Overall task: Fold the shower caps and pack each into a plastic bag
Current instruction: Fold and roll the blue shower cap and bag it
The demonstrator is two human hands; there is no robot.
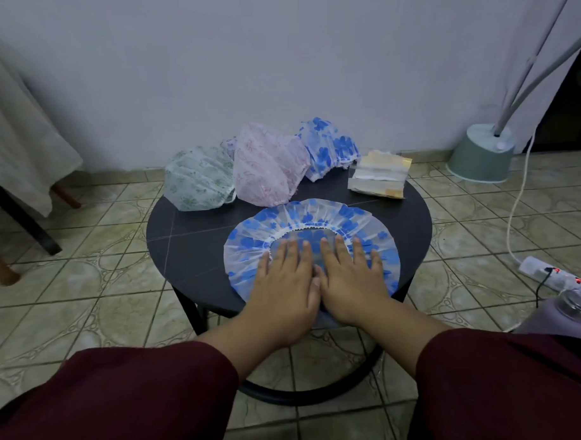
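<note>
A blue-flowered shower cap lies spread flat, opening upward, on the near part of a round black table. My left hand and my right hand rest palms down on it, side by side, fingers spread, thumbs almost touching. At the back of the table stand a green-patterned cap, a pink-patterned cap and another blue-flowered cap, all puffed up. A small stack of clear plastic bags lies at the back right.
A white wall rises just behind the table. On the tiled floor at right stand a green lamp base, a power strip with a white cable, and a bottle. A cloth-draped table stands at left.
</note>
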